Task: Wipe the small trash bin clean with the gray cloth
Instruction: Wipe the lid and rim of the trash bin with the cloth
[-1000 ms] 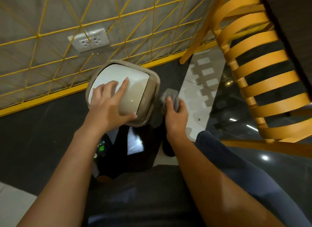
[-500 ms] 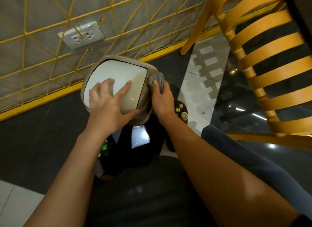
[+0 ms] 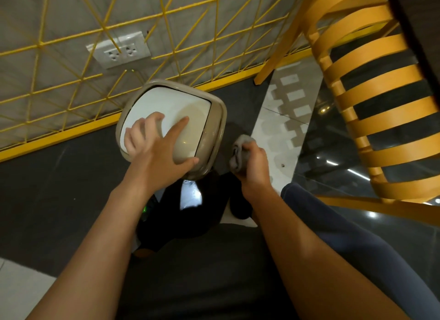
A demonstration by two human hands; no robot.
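The small trash bin (image 3: 190, 110) has a beige rim and a white swing lid and stands on the dark floor below me, close to the wall. My left hand (image 3: 157, 150) lies flat on its lid with the fingers spread, thumb hooked over the near rim. My right hand (image 3: 253, 163) is closed around the bunched gray cloth (image 3: 240, 150) just right of the bin, beside its lower right side. Whether the cloth touches the bin's wall I cannot tell, as the side of the bin is hidden under the rim.
A yellow wire grid (image 3: 166, 34) covers the gray wall behind the bin, with a white double socket (image 3: 120, 50). An orange slatted chair (image 3: 371, 93) stands at the right. My dark-clothed legs (image 3: 204, 272) fill the lower frame, a glossy floor to the right.
My right hand with the cloth has slid down from the bin's upper right rim to its lower right side. The left hand stays on the lid.
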